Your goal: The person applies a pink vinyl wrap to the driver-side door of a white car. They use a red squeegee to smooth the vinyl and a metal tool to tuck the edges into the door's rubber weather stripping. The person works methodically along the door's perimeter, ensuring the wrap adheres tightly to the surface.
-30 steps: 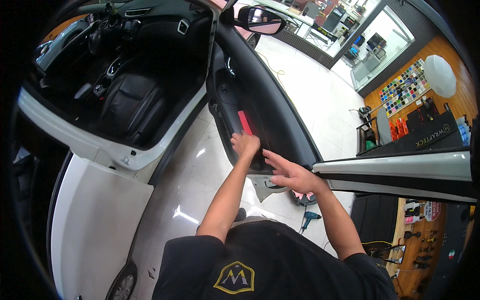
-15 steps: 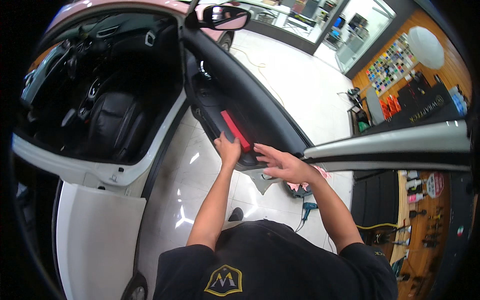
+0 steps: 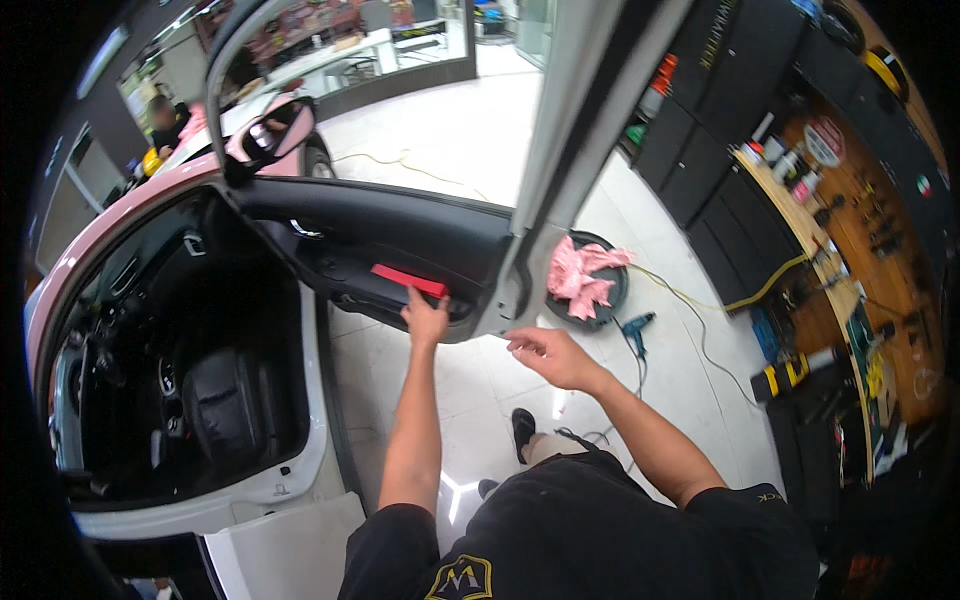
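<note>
Grip cannot be told from touch where the red bar, laid along the door panel presumably for support, is met by the left hand, the right hand being held apparently empty.

I see the right hand farther off the red block, toward four o'clock, and (my view having swung) a person newly showing at ten o'clock.

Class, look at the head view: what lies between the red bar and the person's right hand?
In the head view, the car door's rear end lies between the red bar and the right hand: black trim, then a pale metal edge.
</note>
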Action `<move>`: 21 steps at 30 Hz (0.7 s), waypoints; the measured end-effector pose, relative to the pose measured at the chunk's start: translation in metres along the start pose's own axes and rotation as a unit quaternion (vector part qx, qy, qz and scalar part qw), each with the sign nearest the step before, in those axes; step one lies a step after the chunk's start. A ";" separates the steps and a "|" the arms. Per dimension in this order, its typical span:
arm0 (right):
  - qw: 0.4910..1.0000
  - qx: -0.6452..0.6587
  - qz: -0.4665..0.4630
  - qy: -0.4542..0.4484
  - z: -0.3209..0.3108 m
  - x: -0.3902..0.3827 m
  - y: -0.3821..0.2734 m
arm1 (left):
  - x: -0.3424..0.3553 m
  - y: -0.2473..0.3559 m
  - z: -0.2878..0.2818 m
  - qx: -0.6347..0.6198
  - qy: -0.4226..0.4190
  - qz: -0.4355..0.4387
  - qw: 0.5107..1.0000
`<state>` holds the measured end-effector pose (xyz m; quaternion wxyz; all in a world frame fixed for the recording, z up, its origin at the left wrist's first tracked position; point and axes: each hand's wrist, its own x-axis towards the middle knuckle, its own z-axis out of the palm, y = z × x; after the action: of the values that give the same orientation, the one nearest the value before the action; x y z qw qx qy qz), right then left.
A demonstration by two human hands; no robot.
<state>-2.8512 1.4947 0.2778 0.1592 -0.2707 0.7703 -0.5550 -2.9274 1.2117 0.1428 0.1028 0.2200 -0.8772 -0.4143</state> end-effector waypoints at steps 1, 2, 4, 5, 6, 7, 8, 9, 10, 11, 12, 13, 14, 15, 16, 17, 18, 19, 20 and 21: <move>1.000 -0.026 0.004 0.016 -0.003 -0.012 0.001 | -0.002 -0.004 0.004 -0.001 0.019 0.017 1.000; 0.998 -0.045 0.010 0.031 -0.005 -0.027 0.001 | -0.008 -0.008 0.007 -0.015 0.017 0.018 1.000; 0.993 -0.058 0.006 0.099 -0.010 -0.045 0.006 | -0.021 -0.011 0.014 -0.009 0.013 0.041 0.999; 0.988 -0.068 -0.017 0.137 -0.018 -0.046 0.002 | -0.024 -0.014 0.012 0.014 0.003 0.076 0.997; 0.984 -0.041 -0.015 0.171 -0.025 -0.042 0.003 | -0.027 -0.018 0.009 0.037 -0.006 0.110 0.993; 0.979 -0.014 -0.010 0.204 -0.032 -0.037 0.002 | -0.030 -0.020 0.005 0.061 -0.018 0.142 0.988; 0.975 0.031 -0.005 0.221 -0.036 -0.028 -0.002 | -0.027 -0.023 -0.002 0.045 -0.021 0.172 0.984; 0.969 0.072 0.000 0.238 -0.041 -0.016 -0.006 | -0.023 -0.024 -0.005 0.038 -0.013 0.154 0.987; 0.960 0.173 0.016 0.221 -0.045 -0.002 -0.006 | -0.022 -0.027 -0.008 0.034 -0.003 0.132 0.991; 0.940 0.271 0.031 0.205 -0.050 0.010 -0.006 | -0.022 -0.028 -0.006 0.027 0.005 0.112 0.993; 0.906 0.378 0.032 0.191 -0.058 0.019 -0.003 | -0.024 -0.024 -0.003 0.078 0.008 0.084 0.993; 0.859 0.482 0.029 0.170 -0.063 0.029 -0.001 | -0.026 -0.022 -0.002 0.072 0.014 0.085 0.994; 0.800 0.581 0.026 0.146 -0.067 0.036 -0.001 | -0.028 -0.023 -0.002 0.066 0.021 0.084 0.994; 0.785 0.602 0.016 0.142 -0.071 0.042 0.000 | -0.028 -0.022 -0.002 0.061 0.029 0.084 0.994; 0.770 0.623 0.008 0.138 -0.073 0.048 0.001 | -0.030 -0.020 -0.002 0.060 0.022 0.071 0.995; 0.754 0.643 0.000 0.134 -0.077 0.053 0.003 | -0.032 -0.016 0.000 0.058 0.016 0.059 0.996; 0.745 0.652 0.008 0.138 -0.083 0.056 0.007 | -0.032 -0.011 0.002 0.056 0.010 0.047 0.997; 0.738 0.662 0.022 0.129 -0.084 0.057 0.008 | -0.033 -0.013 -0.002 0.063 0.005 0.027 0.998; 0.732 0.670 0.038 0.120 -0.086 0.054 0.007 | -0.034 -0.016 -0.004 0.067 0.002 0.006 0.998; 0.725 0.677 0.053 0.111 -0.089 0.051 0.006 | -0.035 -0.019 -0.005 0.071 -0.002 -0.015 0.997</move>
<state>-2.9421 1.5338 0.3046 0.2426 0.0136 0.2149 -0.9459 -2.8886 1.2140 0.1313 0.0784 0.2393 -0.9011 -0.3531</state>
